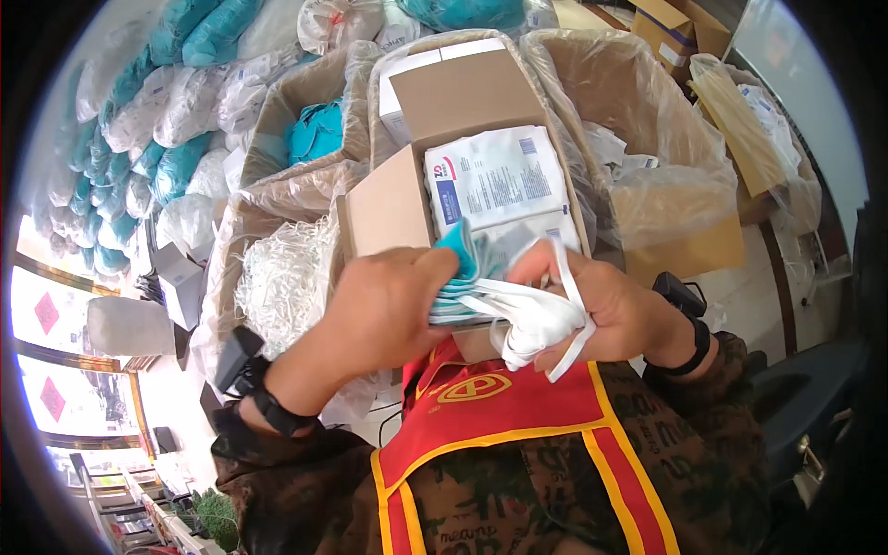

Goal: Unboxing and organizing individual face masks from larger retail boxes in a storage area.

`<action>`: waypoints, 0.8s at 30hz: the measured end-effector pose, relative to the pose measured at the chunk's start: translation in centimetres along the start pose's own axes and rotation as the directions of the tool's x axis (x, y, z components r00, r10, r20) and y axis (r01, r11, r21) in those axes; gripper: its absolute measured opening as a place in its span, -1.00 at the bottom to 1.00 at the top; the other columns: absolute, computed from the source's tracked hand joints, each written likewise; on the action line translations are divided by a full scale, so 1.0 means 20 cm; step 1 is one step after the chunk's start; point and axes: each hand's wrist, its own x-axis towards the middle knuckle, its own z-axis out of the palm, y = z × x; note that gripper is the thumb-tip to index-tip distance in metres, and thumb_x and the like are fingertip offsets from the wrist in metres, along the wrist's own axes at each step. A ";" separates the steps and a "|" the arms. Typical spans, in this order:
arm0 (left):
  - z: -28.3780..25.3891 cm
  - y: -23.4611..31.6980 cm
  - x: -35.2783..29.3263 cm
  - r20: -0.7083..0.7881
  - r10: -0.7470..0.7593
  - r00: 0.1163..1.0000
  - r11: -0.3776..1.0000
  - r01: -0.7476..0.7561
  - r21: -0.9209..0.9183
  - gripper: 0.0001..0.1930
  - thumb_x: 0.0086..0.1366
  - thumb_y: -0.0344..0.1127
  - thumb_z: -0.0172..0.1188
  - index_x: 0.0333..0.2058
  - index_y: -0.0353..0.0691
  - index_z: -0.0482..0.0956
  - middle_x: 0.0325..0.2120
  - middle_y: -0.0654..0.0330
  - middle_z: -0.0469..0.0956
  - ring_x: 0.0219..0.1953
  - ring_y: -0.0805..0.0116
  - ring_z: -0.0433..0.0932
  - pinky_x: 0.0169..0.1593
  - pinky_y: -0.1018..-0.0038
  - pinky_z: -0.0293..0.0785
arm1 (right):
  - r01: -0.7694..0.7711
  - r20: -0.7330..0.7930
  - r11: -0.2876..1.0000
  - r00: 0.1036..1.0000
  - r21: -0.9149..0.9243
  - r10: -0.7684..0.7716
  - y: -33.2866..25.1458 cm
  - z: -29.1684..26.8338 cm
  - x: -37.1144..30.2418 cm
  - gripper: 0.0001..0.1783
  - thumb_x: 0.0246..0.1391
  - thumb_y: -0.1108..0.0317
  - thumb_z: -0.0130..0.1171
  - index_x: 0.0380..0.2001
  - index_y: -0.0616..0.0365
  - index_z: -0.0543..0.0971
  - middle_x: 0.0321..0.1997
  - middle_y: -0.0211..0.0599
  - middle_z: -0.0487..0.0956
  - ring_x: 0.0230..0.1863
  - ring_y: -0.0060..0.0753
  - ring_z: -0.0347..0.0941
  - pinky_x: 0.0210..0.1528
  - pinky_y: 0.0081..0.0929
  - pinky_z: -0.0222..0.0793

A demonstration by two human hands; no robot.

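teal cloths [467,264] tight in l hand [384,301], white straps [539,322] in r hand [615,310], nr open carton [388,211], bags [166,102] far l

Teal cloth [467,254], white straps [536,326]

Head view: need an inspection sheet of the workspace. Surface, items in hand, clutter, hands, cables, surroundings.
Surface: open cardboard box below the hands, holding white printed packages; no tabletop seen.
Items in hand: folded teal-and-white stack; bunched white straps run from it.
Clutter: lined carton of white strips at left; lined carton with teal material farther back.
Hands: left hand grips the stack; right hand grips the straps.
Cables: nothing seen for certain.
Surroundings: filled teal and white bags piled upper left; windows far left.
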 end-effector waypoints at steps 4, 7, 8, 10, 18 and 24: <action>0.20 -0.01 0.02 -0.011 0.043 0.999 0.919 -0.044 -0.392 -0.65 -0.10 -0.26 0.37 -0.33 -0.18 0.43 -0.48 0.04 0.52 -0.33 -0.05 0.55 -0.29 0.17 0.46 | 0.138 0.034 0.981 0.990 -0.135 -0.135 -0.08 0.08 0.05 -0.70 -0.06 0.38 0.41 -0.21 0.17 0.62 0.04 -0.14 0.48 -0.08 -0.28 0.49 -0.03 -0.46 0.35; 0.16 0.02 -0.01 0.042 0.151 0.988 0.959 -0.136 -0.247 -0.63 -0.11 -0.22 0.36 -0.33 -0.15 0.43 -0.49 0.08 0.53 -0.36 -0.03 0.56 -0.33 0.16 0.46 | 0.208 0.292 0.969 0.942 -0.136 -0.162 -0.09 0.10 0.10 -0.73 0.01 0.24 0.36 -0.27 0.16 0.62 -0.15 -0.18 0.58 -0.23 -0.19 0.55 -0.17 -0.40 0.40; 0.12 0.04 -0.04 0.089 0.173 0.981 0.978 -0.161 -0.130 -0.63 -0.11 -0.21 0.36 -0.33 -0.14 0.43 -0.49 0.09 0.53 -0.36 -0.03 0.56 -0.34 0.16 0.46 | 0.140 0.355 0.980 0.931 -0.138 -0.083 -0.10 0.11 0.08 -0.73 0.02 0.23 0.35 -0.27 0.16 0.62 -0.16 -0.19 0.58 -0.23 -0.17 0.55 -0.19 -0.38 0.41; 0.04 0.10 -0.14 0.177 0.316 0.932 0.945 -0.293 -0.142 -0.68 -0.10 -0.25 0.30 -0.35 -0.14 0.42 -0.53 0.15 0.48 -0.44 0.10 0.55 -0.38 0.23 0.47 | -0.002 0.459 0.988 0.885 -0.156 0.074 -0.13 0.13 -0.01 -0.74 0.03 0.22 0.33 -0.28 0.14 0.61 -0.17 -0.19 0.58 -0.21 -0.14 0.55 -0.23 -0.34 0.42; -0.21 0.25 -0.32 0.170 0.368 0.914 0.927 -0.347 -0.141 -0.83 -0.03 -0.32 0.21 -0.53 -0.12 0.36 -0.67 0.28 0.27 -0.62 0.32 0.44 -0.58 0.42 0.39 | -0.010 0.502 0.985 0.859 -0.172 0.097 -0.44 0.13 -0.19 -0.75 0.03 0.26 0.35 -0.21 0.05 0.62 -0.20 -0.29 0.56 -0.35 -0.23 0.55 -0.39 -0.45 0.45; -0.27 0.19 -0.37 0.178 0.301 0.937 0.950 -0.279 -0.140 -0.82 -0.06 -0.31 0.21 -0.53 -0.10 0.35 -0.68 0.29 0.23 -0.64 0.34 0.41 -0.60 0.43 0.35 | -0.046 0.544 0.987 0.830 -0.157 0.125 -0.48 0.07 -0.21 -0.77 0.06 0.23 0.34 -0.28 0.12 0.62 -0.21 -0.30 0.57 -0.30 -0.23 0.56 -0.31 -0.45 0.47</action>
